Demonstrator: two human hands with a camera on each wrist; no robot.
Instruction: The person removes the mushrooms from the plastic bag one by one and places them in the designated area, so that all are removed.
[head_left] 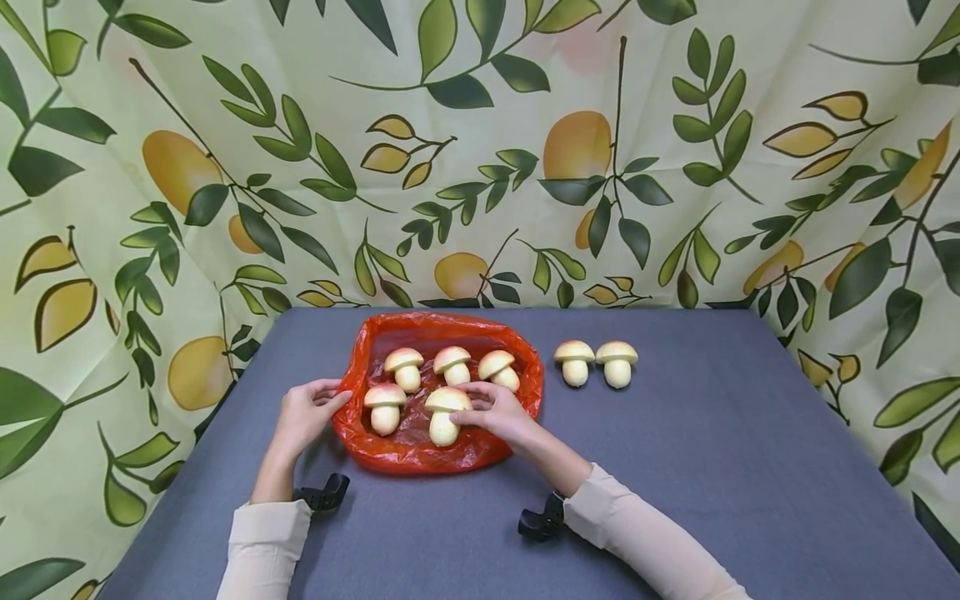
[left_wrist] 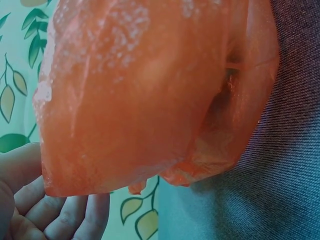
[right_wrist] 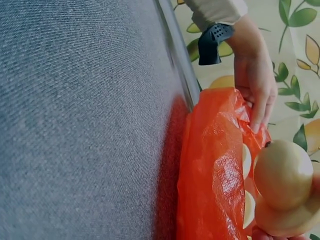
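A red plastic bag (head_left: 435, 460) lies on the table with its mouth spread wide. My left hand (head_left: 306, 417) pinches the bag's left rim between thumb and fingers; the left wrist view shows the film (left_wrist: 125, 125) hanging from that grip. With my right hand (head_left: 501, 410) I hold a toy mushroom (head_left: 444, 427) by its side, over the front part of the bag. Its pale round stem (right_wrist: 284, 172) shows large in the right wrist view. Several similar mushrooms stand inside the bag, one of them (head_left: 386, 410) at front left.
Two more mushrooms stand side by side right of the bag, one (head_left: 574, 363) nearer it and one (head_left: 617, 365) farther. The grey-blue cloth table (head_left: 712, 467) reaches back to a leaf-patterned curtain (head_left: 495, 233). Black wrist devices (head_left: 542, 523) sit at both sleeves.
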